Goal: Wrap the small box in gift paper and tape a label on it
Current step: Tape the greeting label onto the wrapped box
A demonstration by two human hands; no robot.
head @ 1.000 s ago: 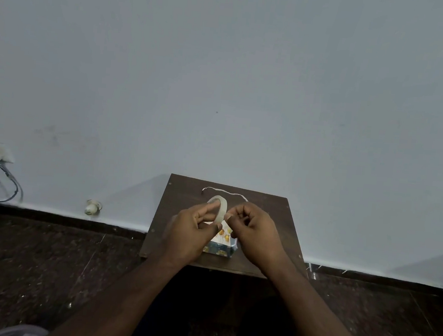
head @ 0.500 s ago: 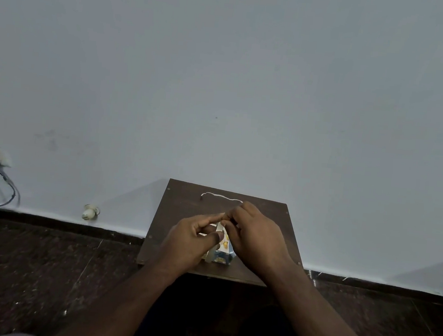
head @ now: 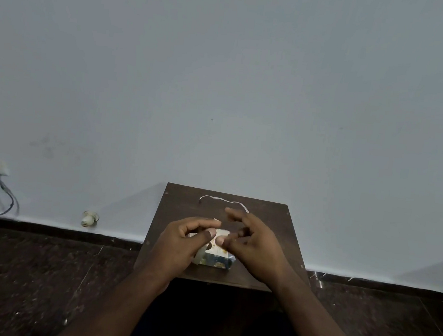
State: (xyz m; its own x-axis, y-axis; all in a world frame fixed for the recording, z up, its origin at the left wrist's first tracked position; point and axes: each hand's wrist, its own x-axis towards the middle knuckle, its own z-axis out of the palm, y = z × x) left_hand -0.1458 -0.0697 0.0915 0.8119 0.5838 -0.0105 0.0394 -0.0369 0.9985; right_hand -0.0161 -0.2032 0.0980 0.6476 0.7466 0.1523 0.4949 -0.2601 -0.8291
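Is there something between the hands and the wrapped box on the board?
Nothing visible. Both the left hand and right hand are right at the wrapped box; the white string lies behind them on the wooden board.

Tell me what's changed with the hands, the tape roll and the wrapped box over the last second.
The left hand has brought the tape roll down from above the wrapped box to its left side, still gripping it. The right hand has moved from the roll to the box top, thumb pressing there, fingers spread. The box, the white string and the wooden board stayed put.
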